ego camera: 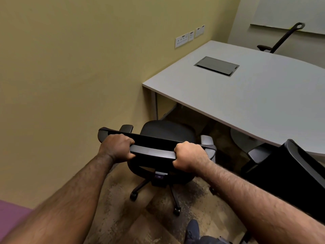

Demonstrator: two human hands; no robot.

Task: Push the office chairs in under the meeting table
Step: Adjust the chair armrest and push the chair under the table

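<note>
L hand (pixel 117 147): gripped top edge of the office chair (pixel 168 132) backrest, fingers (pixel 131 142) curled over the rim, thumb below.
R hand (pixel 189 158): gripped same top edge further right, fingers curled tight round it.
Chair pos: seat faced the bench (pixel 255 103), front of seat near bench edge, not under it; castors on carpet (pixel 158 217).
2nd chair (pixel 288 175): black, at R, its armrest just below bench edge.
3rd chair (pixel 284 38): far side of bench, by whiteboard (pixel 290 13).
Bench top: grey cable hatch (pixel 216 66) set in it.
Wall (pixel 79 59): sockets (pixel 190 36) near bench corner.
Shoe (pixel 192 229): at bottom, on carpet.
</note>
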